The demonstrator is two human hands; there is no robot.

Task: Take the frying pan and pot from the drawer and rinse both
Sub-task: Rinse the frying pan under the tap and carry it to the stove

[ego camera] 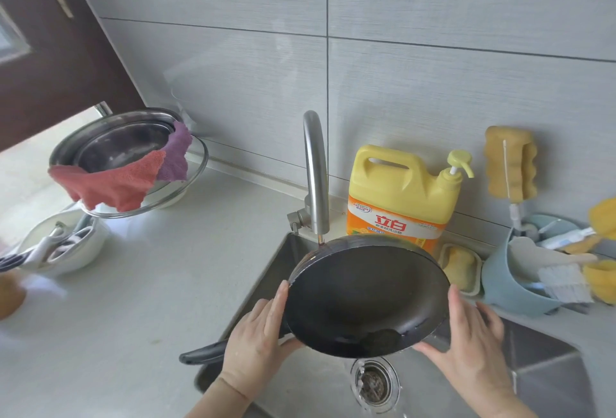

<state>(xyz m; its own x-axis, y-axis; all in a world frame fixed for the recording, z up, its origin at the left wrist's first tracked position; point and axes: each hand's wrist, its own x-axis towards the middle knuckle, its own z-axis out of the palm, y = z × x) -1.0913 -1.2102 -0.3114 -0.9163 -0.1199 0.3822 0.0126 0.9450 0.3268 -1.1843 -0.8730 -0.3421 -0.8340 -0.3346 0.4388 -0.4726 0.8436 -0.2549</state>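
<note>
Over the sink (550, 371), left hand (256, 347) and right hand (473, 347) clamp the frying pan (366, 294) rim, tilted; tip it toward the drain (375, 384) between them, gripping firmly.

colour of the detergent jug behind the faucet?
Yellow, with an orange-and-white label; the detergent jug shows clearly in the head view.

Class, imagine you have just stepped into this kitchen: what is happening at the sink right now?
A person is holding a black frying pan tilted over the steel sink, just under the tap. The left hand holds the rim near the handle, and the right hand steadies the opposite edge. A little water sits in the pan's low side. A yellow detergent bottle stands behind the sink. No pot is in either hand.
</note>
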